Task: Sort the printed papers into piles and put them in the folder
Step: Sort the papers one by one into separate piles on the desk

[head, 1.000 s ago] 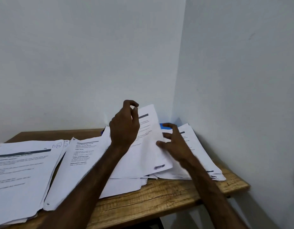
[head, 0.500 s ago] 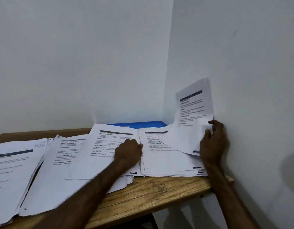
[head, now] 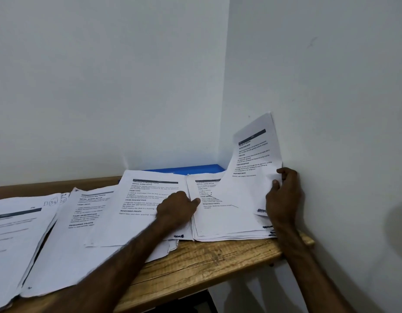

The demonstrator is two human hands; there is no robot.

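Printed papers lie spread over a wooden table (head: pixel 195 265) that is pushed into the corner of two white walls. My right hand (head: pixel 283 197) grips one sheet (head: pixel 252 168) by its lower right edge, thumb in front and fingers behind. The sheet stands raised and bent, its top close to the right wall (head: pixel 331 109). Below it a stack (head: pixel 218 224) of papers lies flat at the table's right end. My left hand (head: pixel 177 207) rests on the top page of the middle pile (head: pixel 136 213), just beside that stack. Its fingers are curled under and its thumb points at the stack's left edge. I cannot tell whether it pinches any paper. Two more piles lie further left: one (head: pixel 82 222) partly under the middle pile, and one (head: pixel 15 233) at the left border of the view. The blue folder (head: pixel 186 170) lies flat at the back, against the rear wall, mostly hidden behind the papers.
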